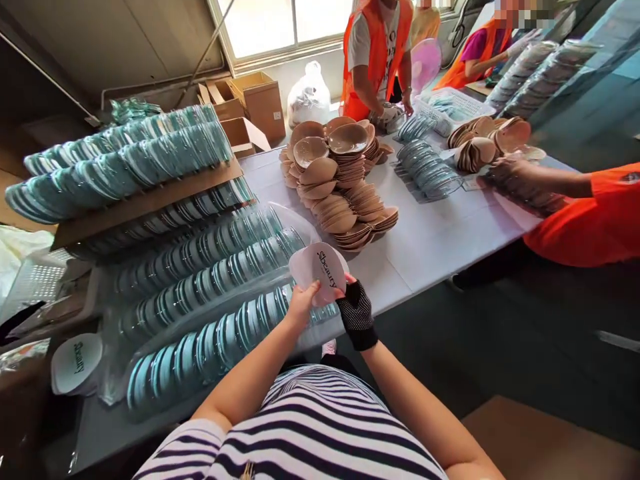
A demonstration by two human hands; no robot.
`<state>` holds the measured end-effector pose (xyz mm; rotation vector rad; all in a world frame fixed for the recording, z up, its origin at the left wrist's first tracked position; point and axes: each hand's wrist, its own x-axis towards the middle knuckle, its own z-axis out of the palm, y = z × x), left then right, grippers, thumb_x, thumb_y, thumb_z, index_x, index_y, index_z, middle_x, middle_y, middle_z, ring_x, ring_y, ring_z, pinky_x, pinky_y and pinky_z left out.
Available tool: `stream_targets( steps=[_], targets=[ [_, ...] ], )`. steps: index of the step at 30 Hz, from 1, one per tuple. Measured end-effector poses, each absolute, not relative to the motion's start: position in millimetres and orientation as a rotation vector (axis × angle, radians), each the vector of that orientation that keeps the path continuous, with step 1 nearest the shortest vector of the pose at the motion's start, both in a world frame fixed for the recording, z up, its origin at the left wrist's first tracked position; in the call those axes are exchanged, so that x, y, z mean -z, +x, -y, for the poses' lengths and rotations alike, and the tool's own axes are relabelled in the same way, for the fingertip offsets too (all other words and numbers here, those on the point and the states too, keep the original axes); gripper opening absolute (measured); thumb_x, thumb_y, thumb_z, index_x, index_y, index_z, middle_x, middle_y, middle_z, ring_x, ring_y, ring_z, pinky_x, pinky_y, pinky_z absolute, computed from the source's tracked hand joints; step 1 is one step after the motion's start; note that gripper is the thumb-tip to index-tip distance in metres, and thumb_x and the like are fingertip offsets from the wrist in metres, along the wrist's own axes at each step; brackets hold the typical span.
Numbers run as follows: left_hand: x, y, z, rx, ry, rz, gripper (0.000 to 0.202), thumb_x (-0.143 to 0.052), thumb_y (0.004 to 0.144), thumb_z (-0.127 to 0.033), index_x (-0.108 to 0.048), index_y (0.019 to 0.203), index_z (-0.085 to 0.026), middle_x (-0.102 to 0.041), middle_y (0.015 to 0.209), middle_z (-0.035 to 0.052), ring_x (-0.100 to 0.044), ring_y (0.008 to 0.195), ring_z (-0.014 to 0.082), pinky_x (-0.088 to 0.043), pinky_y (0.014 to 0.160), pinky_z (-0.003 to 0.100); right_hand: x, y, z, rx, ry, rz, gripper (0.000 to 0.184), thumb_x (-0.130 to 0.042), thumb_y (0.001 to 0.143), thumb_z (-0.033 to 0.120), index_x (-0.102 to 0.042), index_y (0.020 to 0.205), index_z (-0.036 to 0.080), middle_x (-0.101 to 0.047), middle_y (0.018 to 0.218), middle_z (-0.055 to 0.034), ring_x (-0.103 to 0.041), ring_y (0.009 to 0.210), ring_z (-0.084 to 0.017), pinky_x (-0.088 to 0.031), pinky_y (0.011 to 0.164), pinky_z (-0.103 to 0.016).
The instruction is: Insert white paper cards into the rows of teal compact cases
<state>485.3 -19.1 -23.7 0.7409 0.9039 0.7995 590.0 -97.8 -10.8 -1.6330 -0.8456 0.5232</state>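
Observation:
Both my hands hold one white domed plastic cover (319, 267) printed with black lettering, just above the table's near edge. My left hand (301, 305), bare, pinches its lower left rim. My right hand (354, 308), in a black dotted fingerless glove, grips its lower right rim. Right under the cover lie long rows of teal-rimmed clear packaged covers (210, 293) wrapped in plastic film. A heap of beige cups (340, 180) is stacked on the table farther back.
The white table (430, 247) runs away to the right. More teal stacks rest on a cardboard sheet (150, 197) at left. Another white cover (77, 363) lies at far left. Three people in orange vests work at the far end and right side. Cardboard boxes (255, 107) stand behind.

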Motion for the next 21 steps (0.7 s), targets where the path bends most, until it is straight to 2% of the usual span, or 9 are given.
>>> stream_targets(
  steps=[3,5,7,9,11,14,17,21],
  targets=[
    [29,493,12,-0.759,0.661,-0.918,0.038,-0.083,0.065,-0.028,-0.07,0.098,-0.013,-0.075,0.096,0.0115,-0.071,0.086,0.0242,-0.057,0.077,0.034,17,617,98,-0.555,-1.708,0.565,0.037,-0.051,0.078,0.048,-0.062,0.096,0.018,-0.069,0.085,-0.0067,-0.062,0.072,-0.019,-0.055,0.068,-0.034],
    [31,499,-1,-0.769,0.572,-0.971,0.034,-0.079,0.07,-0.019,-0.069,0.102,-0.013,-0.074,0.101,0.0102,-0.07,0.088,0.0226,-0.057,0.077,0.032,23,642,112,-0.38,-1.789,0.375,0.042,-0.048,0.08,0.051,-0.06,0.099,0.016,-0.067,0.084,-0.0073,-0.06,0.066,-0.017,-0.052,0.059,-0.031],
    [34,508,-17,-0.777,0.48,-1.015,0.034,-0.073,0.075,-0.015,-0.066,0.108,-0.016,-0.073,0.106,0.0082,-0.07,0.091,0.0212,-0.058,0.076,0.031,31,661,140,-0.175,-1.933,0.369,0.047,-0.047,0.081,0.055,-0.061,0.1,0.014,-0.068,0.089,-0.0108,-0.063,0.072,-0.02,-0.052,0.061,-0.032],
    [41,520,-33,-0.737,0.408,-1.026,0.035,-0.069,0.079,-0.015,-0.064,0.114,-0.019,-0.071,0.111,0.0073,-0.07,0.094,0.0212,-0.059,0.078,0.032,40,664,174,-0.119,-2.152,0.55,0.046,-0.047,0.082,0.055,-0.065,0.095,0.015,-0.07,0.088,-0.0133,-0.065,0.077,-0.023,-0.051,0.066,-0.033],
    [50,532,-44,-0.678,0.358,-1.036,0.035,-0.066,0.083,-0.016,-0.061,0.117,-0.02,-0.07,0.115,0.0082,-0.069,0.099,0.0221,-0.06,0.08,0.034,50,652,202,-0.238,-2.351,0.801,0.043,-0.042,0.085,0.052,-0.068,0.09,0.017,-0.071,0.084,-0.0132,-0.066,0.076,-0.024,-0.049,0.067,-0.032],
    [66,545,-49,-0.638,0.331,-1.045,0.036,-0.064,0.085,-0.016,-0.059,0.12,-0.019,-0.068,0.121,0.0094,-0.067,0.106,0.0225,-0.059,0.082,0.033,61,624,218,-0.428,-2.452,1.161,0.042,-0.033,0.093,0.039,-0.07,0.098,0.019,-0.074,0.092,-0.0111,-0.068,0.081,-0.022,-0.048,0.071,-0.029],
    [77,547,-48,-0.625,0.328,-1.036,0.038,-0.066,0.083,-0.016,-0.059,0.121,-0.02,-0.066,0.125,0.0094,-0.066,0.11,0.0231,-0.059,0.084,0.033,64,607,198,-0.532,-2.535,1.414,0.041,-0.031,0.098,0.031,-0.068,0.108,0.02,-0.073,0.101,-0.0111,-0.068,0.092,-0.022,-0.046,0.078,-0.028],
    [82,545,-45,-0.634,0.326,-1.002,0.039,-0.065,0.083,-0.012,-0.06,0.121,-0.019,-0.066,0.126,0.0095,-0.066,0.11,0.0228,-0.06,0.084,0.033,62,605,144,-0.716,-2.693,1.547,0.036,-0.031,0.1,0.032,-0.062,0.113,0.019,-0.072,0.098,-0.0137,-0.069,0.091,-0.026,-0.045,0.074,-0.031]
  ],
)
